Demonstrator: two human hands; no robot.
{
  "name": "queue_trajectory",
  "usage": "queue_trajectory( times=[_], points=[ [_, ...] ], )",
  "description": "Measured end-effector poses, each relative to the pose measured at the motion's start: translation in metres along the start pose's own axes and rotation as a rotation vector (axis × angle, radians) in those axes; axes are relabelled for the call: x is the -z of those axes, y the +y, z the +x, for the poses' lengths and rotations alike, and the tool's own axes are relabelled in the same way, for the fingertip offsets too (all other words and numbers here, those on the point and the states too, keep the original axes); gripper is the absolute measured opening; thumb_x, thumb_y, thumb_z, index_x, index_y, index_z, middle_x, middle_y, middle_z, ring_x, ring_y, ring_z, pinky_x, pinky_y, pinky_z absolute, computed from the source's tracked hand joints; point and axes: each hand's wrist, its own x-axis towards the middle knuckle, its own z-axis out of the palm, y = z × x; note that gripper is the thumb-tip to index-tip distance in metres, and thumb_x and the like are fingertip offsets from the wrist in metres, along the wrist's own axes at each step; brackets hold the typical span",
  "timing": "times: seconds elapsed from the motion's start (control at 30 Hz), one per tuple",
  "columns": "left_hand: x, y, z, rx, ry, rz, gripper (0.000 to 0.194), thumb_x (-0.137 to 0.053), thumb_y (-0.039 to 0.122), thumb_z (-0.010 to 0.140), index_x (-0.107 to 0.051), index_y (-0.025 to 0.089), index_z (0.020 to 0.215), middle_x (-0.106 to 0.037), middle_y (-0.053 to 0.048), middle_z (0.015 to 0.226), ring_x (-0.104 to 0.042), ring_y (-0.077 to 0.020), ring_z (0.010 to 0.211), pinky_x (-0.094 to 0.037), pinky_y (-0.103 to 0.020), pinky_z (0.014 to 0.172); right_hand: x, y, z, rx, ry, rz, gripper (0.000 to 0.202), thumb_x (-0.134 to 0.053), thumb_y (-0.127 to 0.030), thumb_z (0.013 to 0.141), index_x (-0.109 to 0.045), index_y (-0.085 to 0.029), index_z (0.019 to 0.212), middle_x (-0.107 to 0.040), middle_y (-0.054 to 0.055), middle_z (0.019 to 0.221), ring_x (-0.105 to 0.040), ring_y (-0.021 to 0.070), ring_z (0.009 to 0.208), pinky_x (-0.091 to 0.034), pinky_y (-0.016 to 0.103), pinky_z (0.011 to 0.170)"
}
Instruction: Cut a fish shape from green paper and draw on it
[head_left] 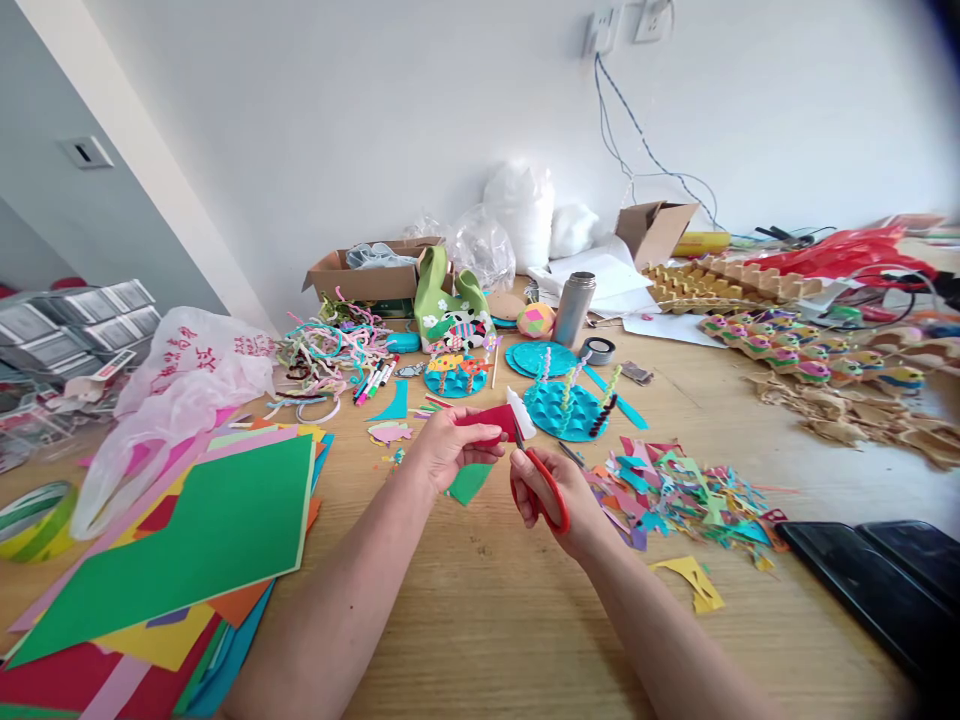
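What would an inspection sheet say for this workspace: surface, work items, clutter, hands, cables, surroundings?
Surface: wooden table, bare in front between the forearms.
Work items: red paper, white showing beside it; red-handled scissors, blades at the paper.
Clutter: paper scraps at right, coloured sheets at left, metal bottle behind.
Hands: left hand pinches the red paper; right hand holds the scissors.
Cables: cables hang from a wall socket.
Surroundings: pale wall behind; other people: nothing seen.
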Motion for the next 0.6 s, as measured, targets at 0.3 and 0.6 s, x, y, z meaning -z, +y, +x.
queue_trajectory(
  times=[0.3,0.6],
  points=[
    [-0.004,0.002,-0.001,-0.058,0.044,-0.037,0.024,-0.074,0.015,0.063,-0.060,0.010,0.082,-0.069,-0.008,0.066,-0.066,-0.0150,0.055,-0.055,-0.024,0.055,0.000,0.004,0.001,0.002,0.011,0.026,0.047,-0.060,-0.059,0.078,-0.045,-0.019,0.058,-0.049,-0.005,0.041,-0.043,0.0066,0.032,-0.034,0.018,0.033],
    [-0.014,-0.012,0.002,-0.148,0.135,-0.069,0.033,-0.078,0.012,0.053,-0.061,0.011,0.081,-0.064,0.000,0.063,-0.056,-0.0075,0.047,-0.042,-0.016,0.043,-0.001,0.007,0.001,0.005,0.007,0.074,0.047,-0.062,-0.058,0.077,-0.047,-0.018,0.058,-0.048,-0.005,0.042,-0.044,0.0066,0.032,-0.034,0.017,0.032]
  ],
)
